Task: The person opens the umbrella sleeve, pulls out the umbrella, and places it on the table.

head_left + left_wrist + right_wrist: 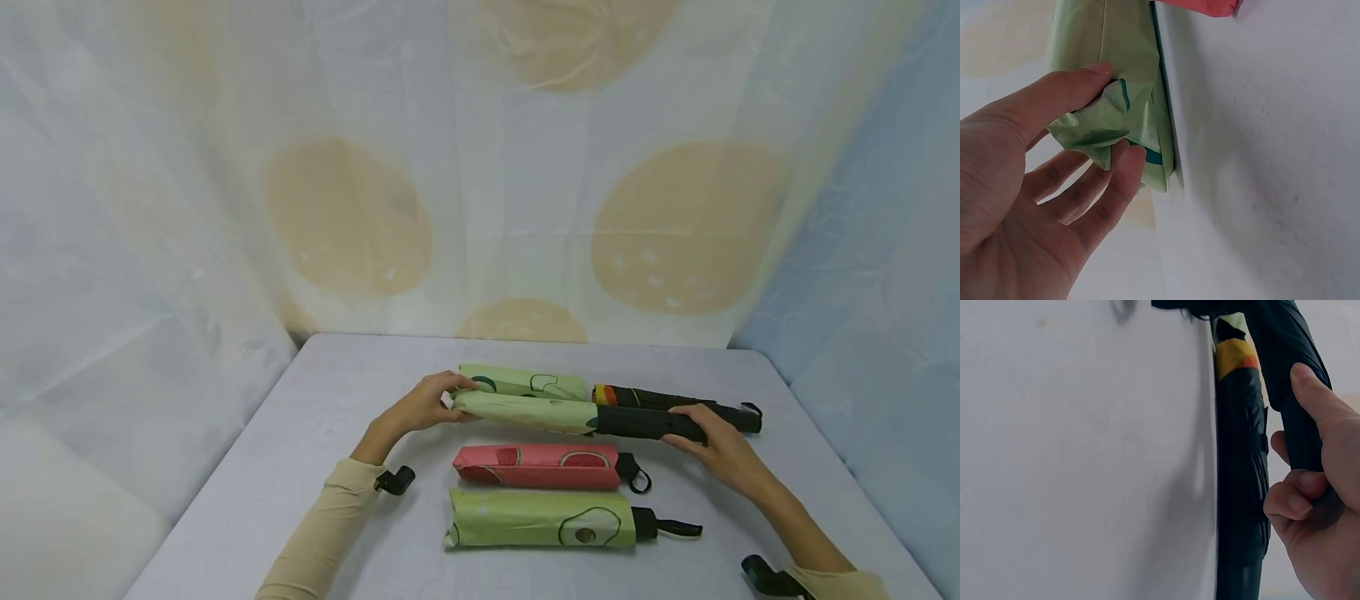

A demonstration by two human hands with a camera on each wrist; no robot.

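- Left hand (420, 408): its grip pinches the crumpled tip end of the pale green umbrella (525, 412), thumb above and fingers below, as the left wrist view shows
- Pale green umbrella: folded, held level just above the surface (247, 500) between both hands; it sits in front of a second green umbrella (525, 382) and a dark umbrella with an orange band (660, 397), both lying at the back
- Red umbrella (536, 466) and avocado-print green umbrella (543, 518): folded, lying side by side nearer the person, handles to the right
- Right hand (712, 446): its grip is curled round the black handle (648, 422) of the held umbrella
- Progress, as judged: four umbrellas lie folded in rows; the fifth is still in hand and not yet set down
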